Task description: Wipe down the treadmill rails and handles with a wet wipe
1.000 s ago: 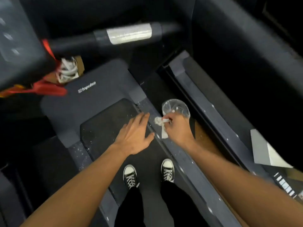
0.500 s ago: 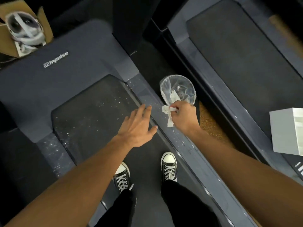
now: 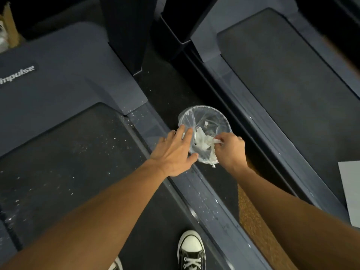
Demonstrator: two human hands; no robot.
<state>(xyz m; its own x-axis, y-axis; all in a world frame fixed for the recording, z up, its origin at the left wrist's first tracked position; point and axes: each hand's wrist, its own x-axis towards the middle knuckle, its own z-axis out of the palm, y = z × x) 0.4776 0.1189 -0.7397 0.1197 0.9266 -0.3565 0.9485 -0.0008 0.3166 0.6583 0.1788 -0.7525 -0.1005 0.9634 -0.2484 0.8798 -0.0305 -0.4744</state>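
Observation:
A small round bin [image 3: 206, 114] lined with a clear plastic bag stands on the dark floor between two treadmills. My right hand [image 3: 229, 151] pinches a crumpled white wet wipe [image 3: 215, 141] over the bin's near rim. More white crumpled wipes [image 3: 201, 141] lie inside the bag. My left hand [image 3: 173, 152] reaches across the treadmill's right side rail [image 3: 204, 193], fingers straight, fingertips touching the bin's left edge. The rail is grey and speckled with white flecks.
The treadmill belt [image 3: 68, 158] under my feet is dusty with white specks; my black-and-white sneaker [image 3: 191, 250] stands on it. A second treadmill [image 3: 282, 78] lies to the right. A white box [image 3: 350, 191] sits at the right edge.
The view tilted down and closed in on the bin. My right hand carried the wipe from the rail to over the bin. My left hand moved right to the bin's rim.

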